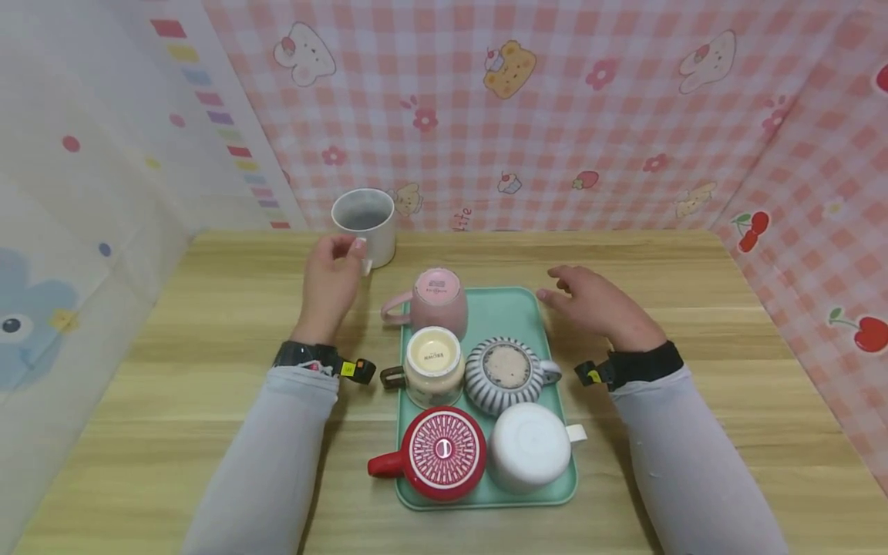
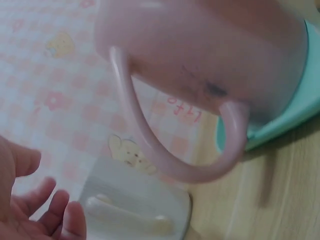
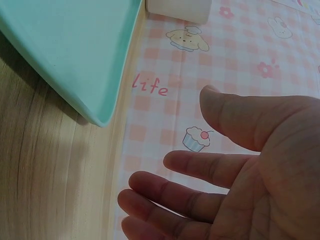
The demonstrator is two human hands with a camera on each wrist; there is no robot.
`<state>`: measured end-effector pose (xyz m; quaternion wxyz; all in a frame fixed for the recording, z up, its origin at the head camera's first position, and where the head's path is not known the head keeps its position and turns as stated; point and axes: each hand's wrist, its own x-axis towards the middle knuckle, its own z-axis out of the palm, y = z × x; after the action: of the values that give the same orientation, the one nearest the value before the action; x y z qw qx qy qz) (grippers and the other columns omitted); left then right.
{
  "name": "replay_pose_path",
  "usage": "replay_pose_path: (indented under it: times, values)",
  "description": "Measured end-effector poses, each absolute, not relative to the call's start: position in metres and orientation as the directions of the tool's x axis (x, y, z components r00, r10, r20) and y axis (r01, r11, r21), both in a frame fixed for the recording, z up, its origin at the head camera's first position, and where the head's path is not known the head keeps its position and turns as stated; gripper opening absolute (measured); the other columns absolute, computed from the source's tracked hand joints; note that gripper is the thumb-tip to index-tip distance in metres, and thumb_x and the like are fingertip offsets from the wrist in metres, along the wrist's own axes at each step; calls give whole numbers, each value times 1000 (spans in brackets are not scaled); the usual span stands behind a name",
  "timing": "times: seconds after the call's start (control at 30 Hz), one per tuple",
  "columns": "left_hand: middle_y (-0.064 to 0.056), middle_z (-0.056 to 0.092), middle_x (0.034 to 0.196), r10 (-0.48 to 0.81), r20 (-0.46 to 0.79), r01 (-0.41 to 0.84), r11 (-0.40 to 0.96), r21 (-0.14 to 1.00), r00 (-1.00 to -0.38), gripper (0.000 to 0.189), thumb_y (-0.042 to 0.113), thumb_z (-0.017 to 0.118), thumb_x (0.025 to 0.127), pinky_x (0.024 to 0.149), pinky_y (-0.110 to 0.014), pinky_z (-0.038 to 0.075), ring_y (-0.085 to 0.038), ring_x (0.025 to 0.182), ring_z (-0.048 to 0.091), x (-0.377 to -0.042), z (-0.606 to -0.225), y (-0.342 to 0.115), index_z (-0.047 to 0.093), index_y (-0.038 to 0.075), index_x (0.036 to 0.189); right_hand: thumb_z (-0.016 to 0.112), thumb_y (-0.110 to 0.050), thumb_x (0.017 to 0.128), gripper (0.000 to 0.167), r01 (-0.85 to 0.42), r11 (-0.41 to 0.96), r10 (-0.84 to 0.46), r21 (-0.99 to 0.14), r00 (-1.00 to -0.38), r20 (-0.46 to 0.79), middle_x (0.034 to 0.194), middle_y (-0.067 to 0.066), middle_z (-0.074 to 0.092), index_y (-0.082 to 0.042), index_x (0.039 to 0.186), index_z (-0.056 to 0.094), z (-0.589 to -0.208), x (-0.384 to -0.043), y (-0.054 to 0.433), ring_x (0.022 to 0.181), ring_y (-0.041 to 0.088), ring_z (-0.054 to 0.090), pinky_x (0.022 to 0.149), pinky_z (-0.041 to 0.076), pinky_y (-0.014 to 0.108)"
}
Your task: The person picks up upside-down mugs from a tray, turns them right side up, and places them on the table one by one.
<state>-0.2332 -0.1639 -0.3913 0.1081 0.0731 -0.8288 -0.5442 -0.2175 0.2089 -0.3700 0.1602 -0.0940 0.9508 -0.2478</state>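
Observation:
At the back left, a white mug (image 1: pixel 380 235) stands upright on the wooden table. My left hand (image 1: pixel 331 281) is beside its handle (image 2: pixel 130 217); in the left wrist view the thumb and fingers are spread apart with nothing between them. My right hand (image 1: pixel 600 308) hovers right of the green tray (image 1: pixel 499 304), fingers loosely extended and holding nothing. Upside down on the tray are a pink mug (image 1: pixel 440 304), a cream mug (image 1: pixel 435 370), a striped cup (image 1: pixel 505 374), a red mug (image 1: pixel 444 451) and another white mug (image 1: pixel 530 443).
The pink mug's handle sticks out past the tray's left edge, near my left wrist. A pink checked cloth (image 1: pixel 444 116) hangs behind the table (image 1: pixel 694 308), and patterned sheets line both sides. The tray's far right corner has bare surface.

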Motion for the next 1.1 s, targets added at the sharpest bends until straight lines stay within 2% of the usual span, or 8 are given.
replay_pose_path:
  times: [0.1, 0.23, 0.43, 0.7, 0.8, 0.87, 1.0, 1.1]
  values:
    - [-14, 63, 136, -173, 97, 13, 430, 903, -980, 36, 32, 58, 107, 113, -49, 43, -29, 130, 56, -228, -386, -161, 62, 6, 131, 51, -42, 109, 67, -105, 857, -264, -504, -930, -255, 154, 31, 46, 1, 158, 36, -370, -217, 209, 141, 49, 47, 112, 42, 65]
    - [-12, 63, 137, -19, 19, 7, 507, 862, -1000, 37, 35, 56, 107, 113, -54, 44, -30, 131, 56, -221, -383, -160, 62, 10, 133, 51, -42, 109, 67, -110, 857, -269, -503, -929, -254, 154, 32, 46, 1, 158, 37, -371, -216, 208, 141, 49, 47, 112, 43, 65]
    - [-11, 64, 138, 217, -104, 47, 596, 801, -971, 39, 36, 55, 108, 114, -58, 42, -34, 132, 56, -212, -385, -155, 59, 11, 138, 51, -41, 109, 65, -117, 861, -269, -495, -931, -248, 153, 31, 48, 0, 157, 38, -373, -217, 207, 141, 48, 48, 112, 43, 65]
    - [-9, 64, 134, 267, -158, 34, 595, 803, -951, 33, 35, 54, 109, 112, -56, 45, -31, 127, 59, -204, -389, -150, 62, 14, 133, 51, -40, 109, 64, -132, 860, -280, -493, -929, -241, 153, 31, 47, 1, 157, 38, -371, -217, 207, 141, 48, 48, 112, 43, 65]
    - [-12, 67, 128, 287, -158, 53, 609, 792, -945, 30, 33, 52, 110, 104, -50, 50, -29, 116, 63, -203, -388, -148, 64, 12, 128, 51, -40, 109, 64, -134, 859, -282, -495, -929, -238, 154, 31, 47, 1, 157, 38, -372, -217, 207, 141, 48, 48, 112, 42, 65]
    - [-14, 68, 119, 292, -163, 58, 623, 780, -943, 29, 33, 51, 110, 94, -45, 53, -28, 106, 64, -202, -388, -148, 65, 12, 123, 51, -40, 109, 64, -133, 858, -282, -496, -929, -240, 154, 31, 47, 0, 157, 38, -373, -218, 207, 141, 48, 48, 113, 42, 65]
    - [-15, 64, 101, 294, -173, 62, 645, 762, -940, 31, 35, 49, 111, 76, -36, 51, -26, 87, 60, -201, -388, -147, 65, 9, 116, 51, -39, 109, 64, -131, 858, -282, -497, -928, -243, 153, 31, 48, 0, 157, 38, -374, -219, 207, 141, 48, 48, 112, 43, 65]
    - [-12, 60, 91, 308, -182, 69, 655, 753, -934, 34, 36, 47, 111, 73, -35, 49, -24, 81, 57, -201, -389, -146, 64, 7, 113, 51, -39, 109, 64, -132, 857, -283, -498, -928, -242, 152, 32, 48, 1, 157, 37, -375, -219, 208, 140, 49, 48, 112, 43, 65]
